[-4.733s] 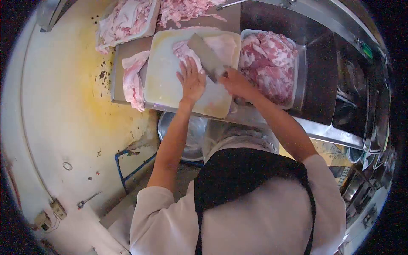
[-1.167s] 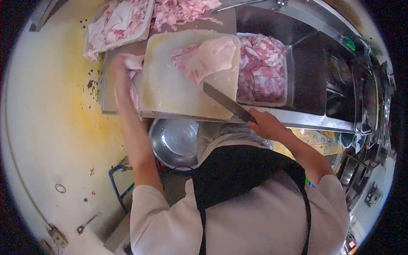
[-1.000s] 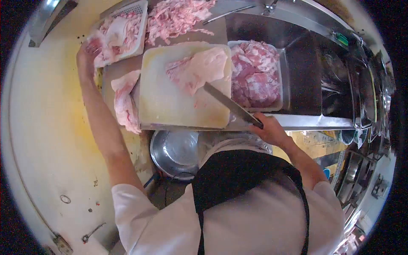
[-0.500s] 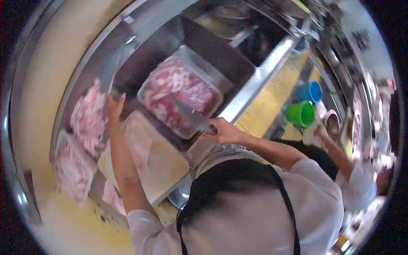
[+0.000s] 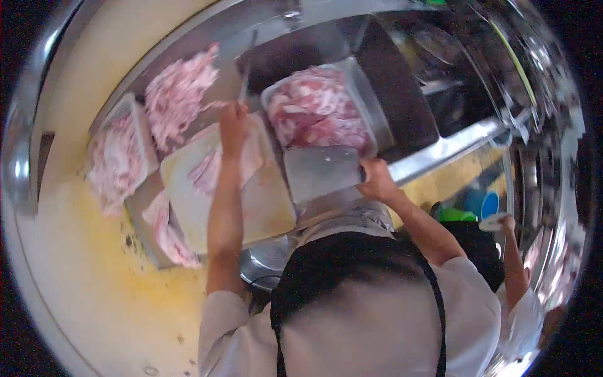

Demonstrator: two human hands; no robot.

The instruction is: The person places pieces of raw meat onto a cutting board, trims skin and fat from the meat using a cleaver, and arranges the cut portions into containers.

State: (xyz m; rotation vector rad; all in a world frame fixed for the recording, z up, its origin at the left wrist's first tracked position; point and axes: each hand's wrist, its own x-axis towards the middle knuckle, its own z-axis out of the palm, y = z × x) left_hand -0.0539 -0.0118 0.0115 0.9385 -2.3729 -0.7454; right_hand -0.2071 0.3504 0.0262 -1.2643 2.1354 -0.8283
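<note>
My right hand [image 5: 379, 181] is closed around the handle of a cleaver [image 5: 321, 173]. Its broad blade faces up, just below the near edge of a clear plastic tub of sliced meat [image 5: 317, 107] and to the right of a white cutting board [image 5: 267, 217]. Over the board's far edge, my left hand [image 5: 233, 118] looks closed, and its grip is blurred. A thin rod-like thing [image 5: 247, 72] rises beside those fingers; I cannot tell whether they hold it. Pale pink meat [image 5: 207, 171] lies on the board under my left forearm.
Left of the board are a heap of meat strips [image 5: 179, 94], a white tub of strips [image 5: 119, 151] and a long piece of meat [image 5: 166, 232]. A metal bowl [image 5: 260, 264] stands below the board. At right, another person's hand [image 5: 506, 223] is near a blue container [image 5: 482, 202].
The view has turned, shifting the work area. The cleaver has left the meat in the clear tub and come down towards me, beside the board. My left fingers, spread before, now look closed.
</note>
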